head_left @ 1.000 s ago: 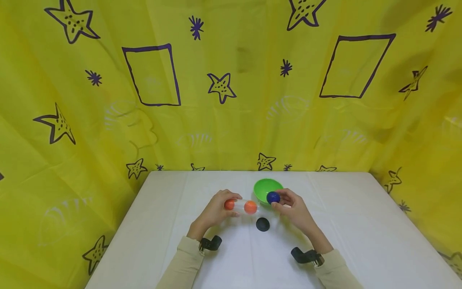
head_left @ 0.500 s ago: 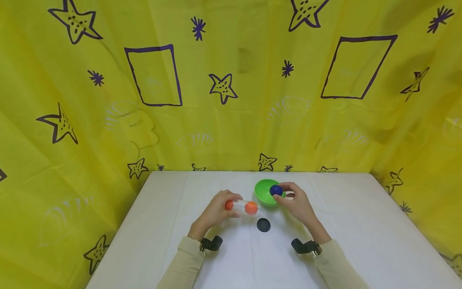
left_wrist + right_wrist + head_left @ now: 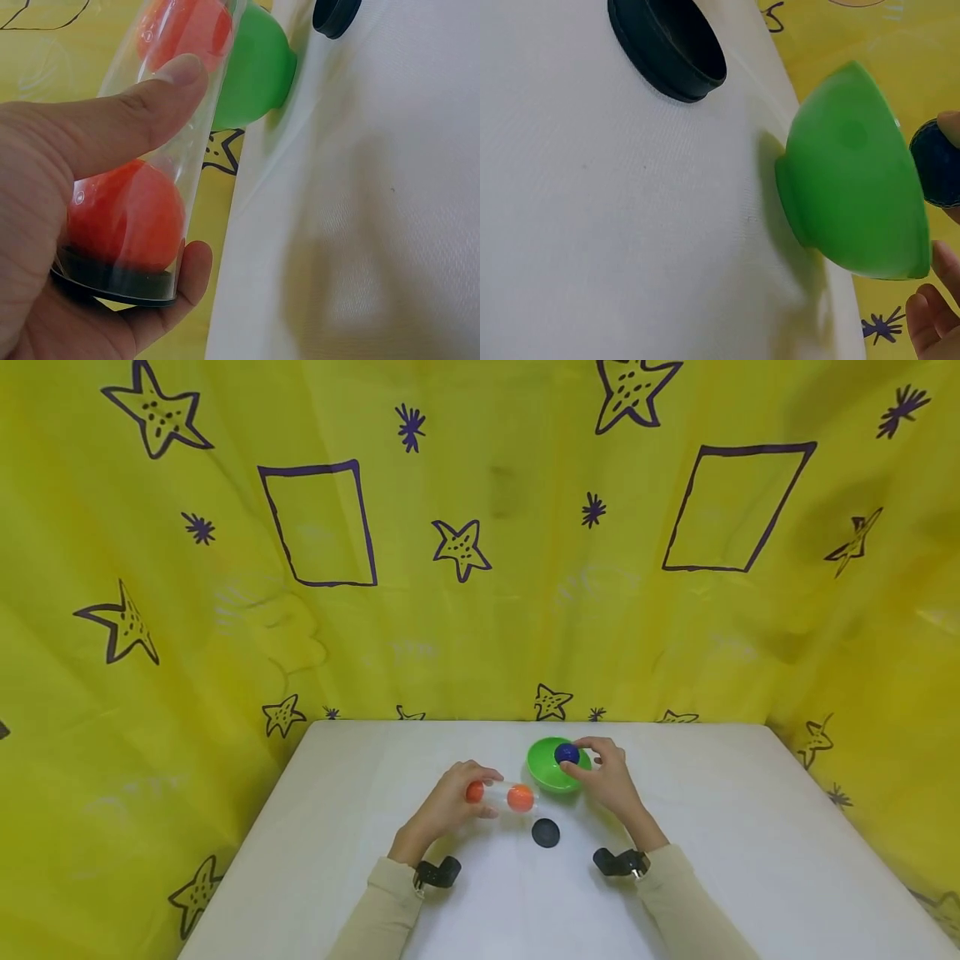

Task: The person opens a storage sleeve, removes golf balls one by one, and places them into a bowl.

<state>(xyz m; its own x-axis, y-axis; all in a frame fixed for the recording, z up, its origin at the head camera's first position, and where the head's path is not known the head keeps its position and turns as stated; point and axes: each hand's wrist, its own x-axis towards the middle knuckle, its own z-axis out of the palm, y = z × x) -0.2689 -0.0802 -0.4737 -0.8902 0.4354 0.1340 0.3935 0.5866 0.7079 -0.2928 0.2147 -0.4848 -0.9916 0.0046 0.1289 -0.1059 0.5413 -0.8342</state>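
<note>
My left hand [image 3: 455, 799] grips a clear plastic tube [image 3: 196, 142] lying nearly level in the head view. Inside the tube are two orange balls, one [image 3: 127, 214] by the black base cap [image 3: 112, 279] and one [image 3: 521, 797] toward the other end. My right hand [image 3: 609, 777] pinches a dark blue ball [image 3: 567, 754] between thumb and fingers, over the green bowl [image 3: 551, 778]. In the right wrist view the blue ball [image 3: 939, 165] sits at the bowl's rim level, partly cut off by the frame edge.
A black round cap [image 3: 546, 832] lies on the white table [image 3: 525, 893], in front of the bowl. Behind the table hangs a yellow curtain [image 3: 517, 635] with drawn stars. Each wrist wears a black camera mount.
My right hand has carried the blue ball from the bowl's near right edge to over the bowl. My left hand and the tube have stayed nearly in place.
</note>
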